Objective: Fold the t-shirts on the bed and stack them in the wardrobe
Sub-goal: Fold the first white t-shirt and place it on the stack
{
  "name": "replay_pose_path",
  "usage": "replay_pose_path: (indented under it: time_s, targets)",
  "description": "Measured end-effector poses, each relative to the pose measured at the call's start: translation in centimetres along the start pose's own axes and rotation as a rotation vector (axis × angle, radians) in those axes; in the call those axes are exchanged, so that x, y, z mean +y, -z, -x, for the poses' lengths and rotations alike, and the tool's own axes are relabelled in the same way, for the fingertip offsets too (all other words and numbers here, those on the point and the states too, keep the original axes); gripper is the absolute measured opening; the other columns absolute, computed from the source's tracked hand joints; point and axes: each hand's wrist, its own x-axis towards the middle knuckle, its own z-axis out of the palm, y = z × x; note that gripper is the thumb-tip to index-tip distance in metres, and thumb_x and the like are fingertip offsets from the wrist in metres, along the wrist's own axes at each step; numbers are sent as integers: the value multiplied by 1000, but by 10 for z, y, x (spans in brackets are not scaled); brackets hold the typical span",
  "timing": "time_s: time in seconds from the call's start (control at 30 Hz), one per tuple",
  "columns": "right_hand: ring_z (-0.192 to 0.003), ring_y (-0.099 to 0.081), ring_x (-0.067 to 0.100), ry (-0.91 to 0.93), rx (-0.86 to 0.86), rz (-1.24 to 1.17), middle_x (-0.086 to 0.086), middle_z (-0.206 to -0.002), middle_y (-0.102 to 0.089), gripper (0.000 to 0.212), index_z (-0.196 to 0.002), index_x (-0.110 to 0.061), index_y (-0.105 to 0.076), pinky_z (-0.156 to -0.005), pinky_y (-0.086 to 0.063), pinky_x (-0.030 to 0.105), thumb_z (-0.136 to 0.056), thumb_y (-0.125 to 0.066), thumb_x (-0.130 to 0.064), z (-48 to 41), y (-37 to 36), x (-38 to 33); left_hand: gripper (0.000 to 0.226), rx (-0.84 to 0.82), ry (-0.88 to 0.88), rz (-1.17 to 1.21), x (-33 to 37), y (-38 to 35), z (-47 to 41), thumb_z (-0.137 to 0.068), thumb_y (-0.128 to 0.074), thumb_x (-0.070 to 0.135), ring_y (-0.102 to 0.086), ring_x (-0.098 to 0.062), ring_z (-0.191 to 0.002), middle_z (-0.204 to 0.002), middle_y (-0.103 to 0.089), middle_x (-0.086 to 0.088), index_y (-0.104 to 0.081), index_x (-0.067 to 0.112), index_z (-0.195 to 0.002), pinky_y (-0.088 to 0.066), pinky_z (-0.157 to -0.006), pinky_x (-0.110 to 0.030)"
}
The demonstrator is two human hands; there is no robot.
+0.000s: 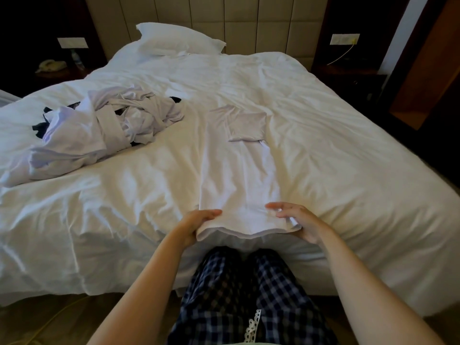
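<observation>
I see a long white t-shirt [239,175], sides folded in, flat on the white-sheeted bed [348,158], hem at 6 o'clock. Left hand [199,225] grips the hem corner at 7 o'clock, thumb on top; right hand [302,225] pinches the corner at 5 o'clock. Crumpled white garment heap [99,130]: 10 o'clock.

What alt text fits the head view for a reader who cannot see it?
The left hand and right hand grip the near hem of a white t-shirt lying lengthwise on the bed, its sides folded in. A pile of unfolded clothes lies to its left, a pillow beyond.
</observation>
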Motion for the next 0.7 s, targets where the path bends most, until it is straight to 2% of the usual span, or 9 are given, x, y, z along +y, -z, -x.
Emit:
replay_pose_path:
  time_s: [0.03, 0.1, 0.2, 0.27, 0.37, 0.47, 0.53, 0.63, 0.7]
  targets:
    - [-87, -60, 18, -39, -9, -41, 8, -108, -60, 30, -96, -14, -67, -59, -51, 22, -89, -42, 1, 0, 2, -3, 20, -37, 41, 36, 4, 2, 1, -92, -45, -2, -60, -15, -58, -93, -61, -13, -64, 2, -92, -48, -44, -18]
    - [-78, -63, 25, -91, -52, -249, 15, -95, -63, 27, -86, -3, -70, -58, -57, 28, -78, -44, -6, 0, 9, -6, 34, -107, 91, 161, 13, 7, 2, -90, -29, -5, -58, -16, -58, -89, -65, -14, -62, -2, -98, -49, -45, -18]
    - [-93, -68, 32, -40, -209, -461, 22, -105, -68, 55, -92, 1, -75, -72, -58, 42, -41, -61, -13, 0, 18, -10, 51, -237, 109, 297, 25, 19, 4, -73, -21, -11, -67, -27, -65, -93, -68, -21, -66, -10, -97, -54, -49, -23]
    - [-106, -64, 31, -28, -230, -383, 20, -114, -65, 58, -108, 0, -70, -82, -55, 45, -52, -55, 3, -2, 21, -13, 59, -332, 51, 171, 31, 24, 9, -58, -31, -15, -70, -25, -80, -101, -68, -17, -72, -1, -98, -56, -59, -25]
    - [-108, -58, 32, -17, -165, -221, 19, -116, -59, 66, -110, -5, -59, -82, -56, 44, -73, -18, 32, -9, 21, -18, 69, -411, -55, -123, 35, 31, 10, -68, -28, -32, -67, -14, -79, -87, -67, -7, -60, 9, -114, -52, -58, -17]
    - [-89, -61, 24, 42, -2, 11, 16, -98, -63, 40, -89, -6, -61, -65, -59, 25, -82, -40, 27, -18, 18, -23, 74, -336, -179, -384, 37, 28, 3, -72, -38, -34, -56, -16, -102, -116, -57, -4, -57, 19, -119, -54, -72, -19]
    - [-86, -61, 22, 103, 97, 150, 11, -86, -64, 31, -79, -7, -63, -61, -55, 17, -82, -50, 21, -21, 16, -25, 68, -263, -278, -556, 36, 25, -1, -74, -50, -28, -55, -12, -99, -112, -58, 0, -59, 25, -115, -53, -73, -18]
    - [-78, -59, 19, 188, 207, 262, 6, -77, -62, 35, -73, -7, -63, -55, -50, 10, -82, -46, 21, -22, 13, -28, 54, -111, -420, -665, 34, 20, -6, -76, -64, -15, -58, -11, -99, -104, -63, 7, -69, 35, -92, -52, -81, -22]
    - [-74, -56, 15, 233, 259, 321, 4, -77, -61, 31, -77, -5, -64, -53, -45, 7, -83, -44, 18, -23, 12, -29, 39, 4, -511, -709, 35, 16, -8, -77, -69, -7, -60, -7, -95, -100, -65, 5, -72, 29, -91, -51, -87, -23]
